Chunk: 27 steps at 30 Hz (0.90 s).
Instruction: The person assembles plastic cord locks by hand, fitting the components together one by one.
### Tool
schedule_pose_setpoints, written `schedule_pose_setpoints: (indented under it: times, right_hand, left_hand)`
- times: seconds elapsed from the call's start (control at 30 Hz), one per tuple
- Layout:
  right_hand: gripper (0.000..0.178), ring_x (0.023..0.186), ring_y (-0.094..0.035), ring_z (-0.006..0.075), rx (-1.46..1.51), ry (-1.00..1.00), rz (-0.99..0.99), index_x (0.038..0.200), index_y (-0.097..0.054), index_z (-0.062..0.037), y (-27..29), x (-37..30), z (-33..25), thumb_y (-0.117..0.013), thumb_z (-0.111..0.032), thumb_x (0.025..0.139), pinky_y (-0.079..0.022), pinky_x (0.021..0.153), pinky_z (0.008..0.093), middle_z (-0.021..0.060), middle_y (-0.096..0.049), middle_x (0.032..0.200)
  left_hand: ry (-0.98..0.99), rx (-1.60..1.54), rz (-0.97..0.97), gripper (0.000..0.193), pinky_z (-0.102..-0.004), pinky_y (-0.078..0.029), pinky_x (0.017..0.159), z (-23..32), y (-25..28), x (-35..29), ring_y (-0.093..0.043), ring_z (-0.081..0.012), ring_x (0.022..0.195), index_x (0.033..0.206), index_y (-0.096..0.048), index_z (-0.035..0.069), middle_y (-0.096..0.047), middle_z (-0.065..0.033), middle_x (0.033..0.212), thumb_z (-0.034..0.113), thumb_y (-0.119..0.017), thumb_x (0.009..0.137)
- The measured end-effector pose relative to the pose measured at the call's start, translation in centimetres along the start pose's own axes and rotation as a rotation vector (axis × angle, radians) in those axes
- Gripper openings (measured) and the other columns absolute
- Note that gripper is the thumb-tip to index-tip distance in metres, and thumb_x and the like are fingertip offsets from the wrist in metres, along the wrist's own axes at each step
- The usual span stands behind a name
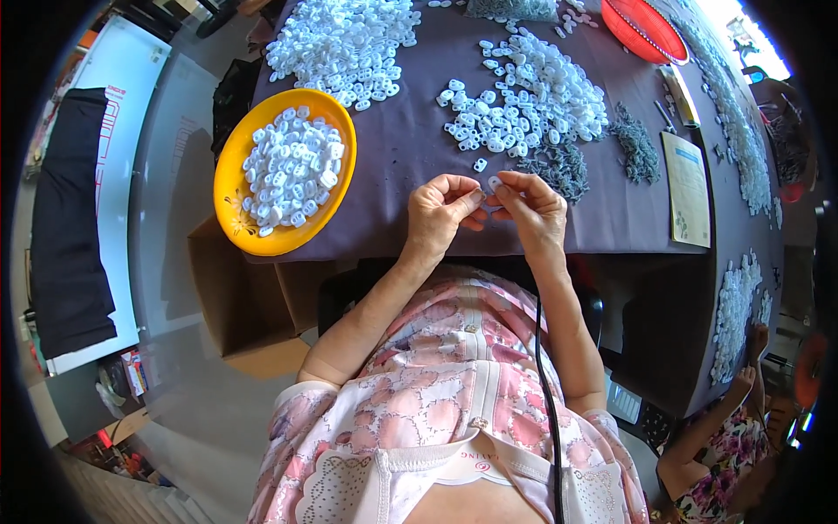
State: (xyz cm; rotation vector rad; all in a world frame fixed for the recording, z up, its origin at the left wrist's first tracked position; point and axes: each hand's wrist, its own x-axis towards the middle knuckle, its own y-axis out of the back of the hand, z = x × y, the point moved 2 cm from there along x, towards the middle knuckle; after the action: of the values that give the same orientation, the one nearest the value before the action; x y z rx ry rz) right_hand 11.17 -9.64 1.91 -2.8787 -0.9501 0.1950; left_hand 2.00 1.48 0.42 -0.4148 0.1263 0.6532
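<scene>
Both of my hands meet just above the table's front edge. My right hand pinches a small white plastic piece, rounded, with holes. Close beside it, the thumb and fingers of my left hand are pressed together; what lies between them is too small to make out. Beyond my hands spreads a heap of similar white pieces, with a single white piece apart at its near side. A pile of small grey pieces lies just past my right hand.
A yellow bowl of white pieces stands at the left edge of the dark tablecloth. A larger white heap lies behind it. To the right are another grey pile, a booklet and a red basket. Another person's hands work far right.
</scene>
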Motion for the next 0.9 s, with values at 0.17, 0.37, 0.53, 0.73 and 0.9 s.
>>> schedule_pose_setpoints:
  times: [0.17, 0.37, 0.53, 0.73, 0.9]
  right_hand:
    - [0.014, 0.075, -0.065, 0.01, -0.003, 0.011, -0.014, 0.098, -0.065, 0.0, 0.0, 0.1, 0.3, -0.063, -0.003, 0.085, -0.053, 0.062, 0.0219, 0.004, -0.067, 0.085]
    - [0.014, 0.073, -0.063, 0.0076, -0.032, 0.028, -0.013, 0.097, -0.066, 0.0001, -0.1, 0.1, 0.5, -0.064, -0.003, 0.084, -0.052, 0.062, 0.0208, 0.0031, -0.067, 0.083]
    - [0.013, 0.071, -0.06, 0.005, -0.086, 0.036, -0.017, 0.096, -0.067, -0.0003, 0.0, 0.1, 0.9, -0.065, -0.002, 0.083, -0.05, 0.062, 0.0199, 0.0022, -0.067, 0.082]
    - [0.013, 0.071, -0.059, 0.0046, -0.106, 0.078, -0.046, 0.096, -0.067, -0.0007, -0.2, -0.1, 1.3, -0.065, -0.001, 0.083, -0.05, 0.063, 0.0197, 0.0017, -0.067, 0.082]
    - [0.017, 0.072, -0.058, 0.0048, -0.01, 0.069, -0.068, 0.101, -0.064, -0.0003, -0.6, -0.2, 1.4, -0.063, 0.002, 0.084, -0.049, 0.064, 0.0197, 0.0012, -0.066, 0.084]
  left_hand:
    - [-0.003, 0.026, 0.005, 0.014, -0.0247, -0.055, 0.053, 0.1, 0.0, 0.0, -0.065, -0.014, 0.064, 0.093, -0.061, -0.003, -0.065, -0.0088, 0.08, 0.007, -0.065, 0.085]
    - [-0.001, 0.044, -0.006, 0.013, -0.0242, -0.054, 0.053, 0.0, -0.1, 0.0, -0.065, -0.0136, 0.063, 0.093, -0.062, -0.003, -0.065, -0.0086, 0.079, 0.007, -0.065, 0.085]
    - [0.006, 0.068, -0.002, 0.015, -0.024, -0.054, 0.053, 0.3, -0.3, -0.1, -0.065, -0.0136, 0.062, 0.093, -0.062, -0.003, -0.066, -0.0089, 0.078, 0.008, -0.067, 0.084]
    - [-0.018, 0.011, 0.044, 0.014, -0.0237, -0.054, 0.053, 0.1, -0.2, -0.1, -0.065, -0.0147, 0.063, 0.091, -0.062, -0.003, -0.066, -0.0093, 0.077, 0.006, -0.067, 0.083]
    - [-0.047, -0.017, 0.044, 0.012, -0.0221, -0.053, 0.05, 0.3, -0.3, -0.2, -0.066, -0.015, 0.062, 0.088, -0.062, -0.003, -0.067, -0.0097, 0.074, 0.007, -0.066, 0.084]
